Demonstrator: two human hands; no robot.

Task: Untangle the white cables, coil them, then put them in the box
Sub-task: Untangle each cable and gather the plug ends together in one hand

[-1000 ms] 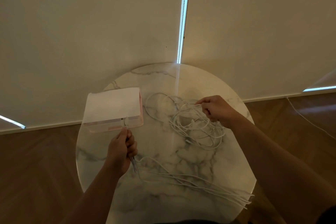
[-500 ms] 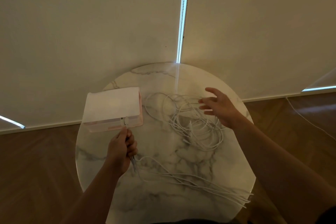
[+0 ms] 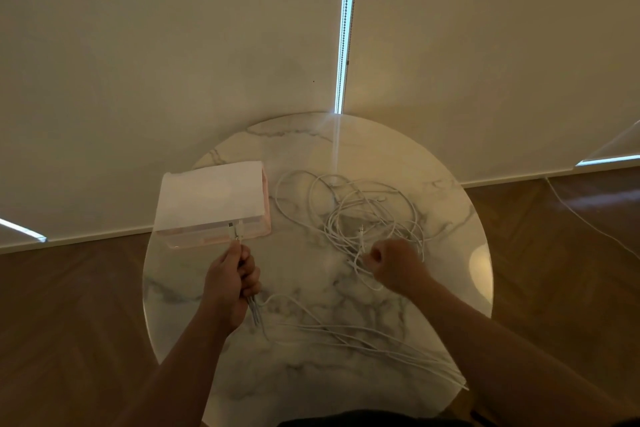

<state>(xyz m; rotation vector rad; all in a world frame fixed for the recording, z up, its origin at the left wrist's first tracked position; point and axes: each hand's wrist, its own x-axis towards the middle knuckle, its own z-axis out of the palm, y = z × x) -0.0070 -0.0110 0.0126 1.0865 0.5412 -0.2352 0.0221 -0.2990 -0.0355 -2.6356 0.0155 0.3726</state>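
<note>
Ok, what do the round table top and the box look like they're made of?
Table top: looks like polished marble or a marble-look slab; white with grey veins and a glossy reflection. Box: seemingly clear pink-tinted plastic or acrylic, with see-through walls; its white top looks matte, possibly paper.

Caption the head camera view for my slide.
Left hand grips gathered cable ends beside the box; right hand pinches the tangled white cables.
</note>
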